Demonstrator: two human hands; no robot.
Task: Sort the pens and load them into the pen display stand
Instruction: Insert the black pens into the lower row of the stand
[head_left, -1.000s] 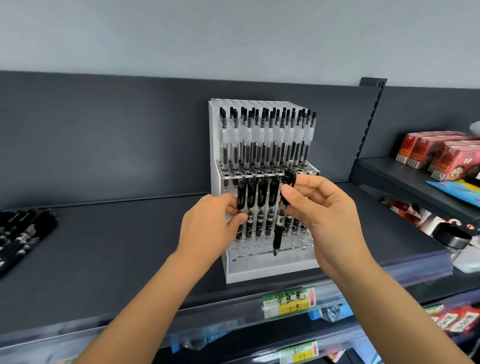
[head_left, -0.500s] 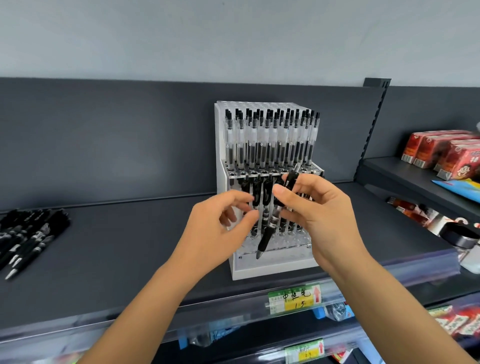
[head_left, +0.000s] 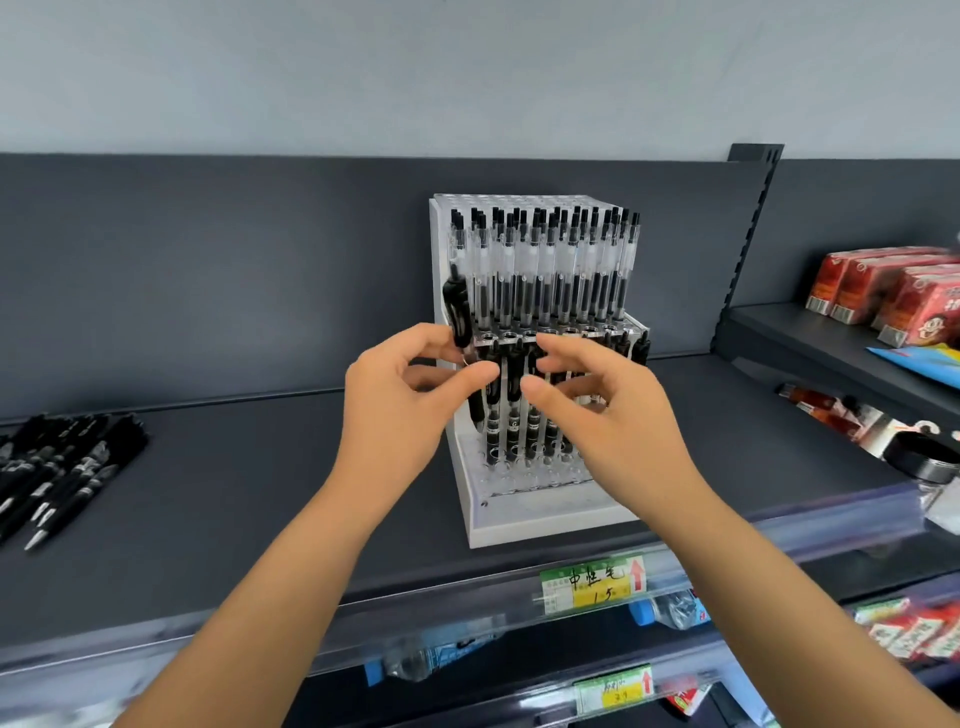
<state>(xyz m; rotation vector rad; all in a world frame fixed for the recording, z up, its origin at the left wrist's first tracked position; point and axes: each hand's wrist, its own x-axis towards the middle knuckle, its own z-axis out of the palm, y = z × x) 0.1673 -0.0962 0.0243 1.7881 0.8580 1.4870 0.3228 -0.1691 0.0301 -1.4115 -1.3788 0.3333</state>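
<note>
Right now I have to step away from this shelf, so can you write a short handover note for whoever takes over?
Left hand: pinches a black pen, roughly upright, at the left edge of the display stand; it is not yet in a hole.
Right hand: fingers relaxed, seemingly empty, in front of the lower tier.
Done: upper tier filled with clear pens; several slotted black pens stand in the lower tier.
Left: seat the held pen, then load the loose black pens lying on the shelf to the left. Front holes look free.
</note>
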